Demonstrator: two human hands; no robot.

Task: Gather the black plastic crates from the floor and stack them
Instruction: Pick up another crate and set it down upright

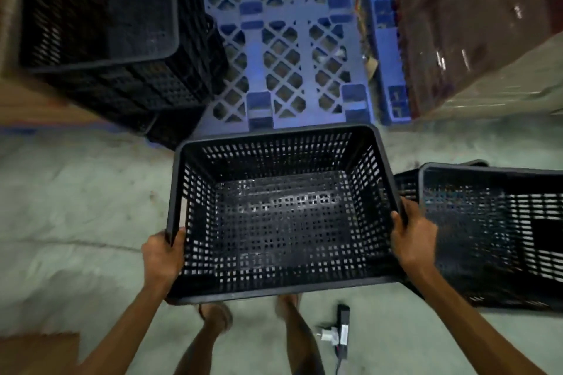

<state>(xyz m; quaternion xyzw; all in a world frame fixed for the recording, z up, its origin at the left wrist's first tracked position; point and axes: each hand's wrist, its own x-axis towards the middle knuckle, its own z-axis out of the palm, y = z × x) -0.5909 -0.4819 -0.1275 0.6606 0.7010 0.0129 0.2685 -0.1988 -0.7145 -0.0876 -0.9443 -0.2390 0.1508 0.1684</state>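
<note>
The stack of crates (pixel 100 27) at the upper left is cut off by the top and left edges of the view, so how many crates it holds cannot be told; it stands on the near left corner of the blue pallet (pixel 286 39). Another crate (pixel 499 231) on the floor at the right runs out of view on its right side, and a further dark edge behind it is too hidden to make out. A wrapped load (pixel 475 27) at the upper right is blurred and cut off.

The left hand (pixel 163 256) and right hand (pixel 414 240) hold an empty black crate (pixel 283 216) up over the concrete floor (pixel 76 198), in front of the pallet's near edge. Each hand is clamped on a side rim near the near corners, thumbs inside, the other fingers hidden behind the walls. The crate hides most of the person's feet. A plug and adapter (pixel 338 335) lie on the floor by the right leg. A piece of cardboard (pixel 39 350) fills the bottom left corner.
</note>
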